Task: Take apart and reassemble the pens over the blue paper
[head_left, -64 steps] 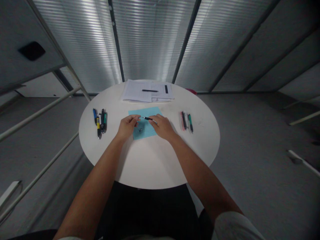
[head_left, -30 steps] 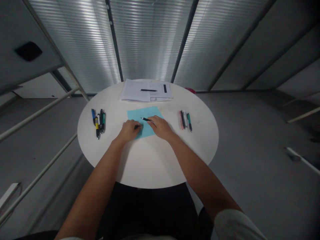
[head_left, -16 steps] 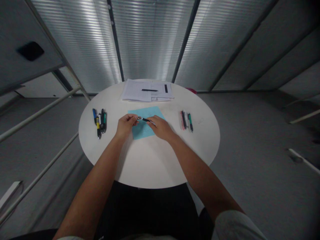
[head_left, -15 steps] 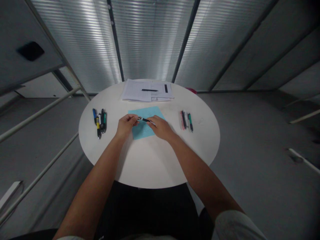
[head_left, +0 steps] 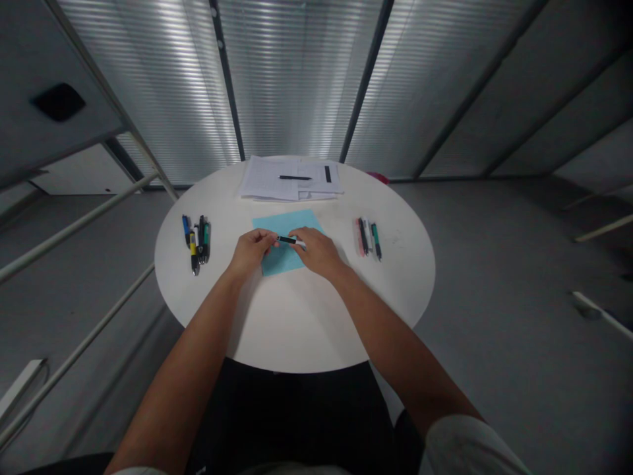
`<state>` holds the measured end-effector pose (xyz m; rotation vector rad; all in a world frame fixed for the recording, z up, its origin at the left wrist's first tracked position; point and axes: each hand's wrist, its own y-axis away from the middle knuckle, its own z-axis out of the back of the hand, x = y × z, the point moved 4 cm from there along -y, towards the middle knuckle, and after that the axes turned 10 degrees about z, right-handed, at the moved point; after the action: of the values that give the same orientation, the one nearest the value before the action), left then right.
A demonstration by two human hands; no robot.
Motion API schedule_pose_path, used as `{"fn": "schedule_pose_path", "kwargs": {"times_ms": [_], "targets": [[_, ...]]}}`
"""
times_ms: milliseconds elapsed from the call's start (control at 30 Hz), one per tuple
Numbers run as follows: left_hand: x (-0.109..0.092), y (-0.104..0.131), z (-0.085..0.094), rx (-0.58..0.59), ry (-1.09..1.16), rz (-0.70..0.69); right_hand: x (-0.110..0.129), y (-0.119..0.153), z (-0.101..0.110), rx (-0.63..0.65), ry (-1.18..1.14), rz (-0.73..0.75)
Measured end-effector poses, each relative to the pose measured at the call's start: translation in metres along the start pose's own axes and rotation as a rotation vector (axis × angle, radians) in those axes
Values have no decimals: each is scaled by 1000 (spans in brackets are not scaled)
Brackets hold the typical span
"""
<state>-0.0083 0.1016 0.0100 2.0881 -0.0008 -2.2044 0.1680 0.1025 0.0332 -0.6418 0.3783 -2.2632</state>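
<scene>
A black and white pen [head_left: 287,240] is held level above a light blue sheet [head_left: 281,262]. My left hand [head_left: 252,252] pinches its left end between thumb and fingers. At the other end, the thumb and fingers of my right hand [head_left: 317,251] are closed on the white part. The fingertips hide both ends of the pen. The blue sheet lies flat on the round white table [head_left: 301,316], partly covered by both hands.
Several pens, among them a yellow and black one [head_left: 194,251], lie at the left. Pink, black, white and green pens [head_left: 376,241] lie at the right. Papers [head_left: 267,179] with a black pen [head_left: 295,177] on top are at the back.
The pen between my hands has turned and shows more of its black and white body. The fingers of both hands have shifted slightly along it.
</scene>
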Motion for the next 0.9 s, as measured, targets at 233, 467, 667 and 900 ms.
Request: {"fn": "schedule_pose_path", "kwargs": {"times_ms": [233,467,667,900], "targets": [[-2,-1,-2,63,89,-55,-2,-1,-1,-19,-227,40],[0,-3,4,33,176,-26,-14,-1,1,-24,-390,15],[1,-5,7,40,255,-6,-24,1,4,-77,-454,-31],[-3,-1,9,19,305,22,-41,0,-2,-104,-806,-344]]}}
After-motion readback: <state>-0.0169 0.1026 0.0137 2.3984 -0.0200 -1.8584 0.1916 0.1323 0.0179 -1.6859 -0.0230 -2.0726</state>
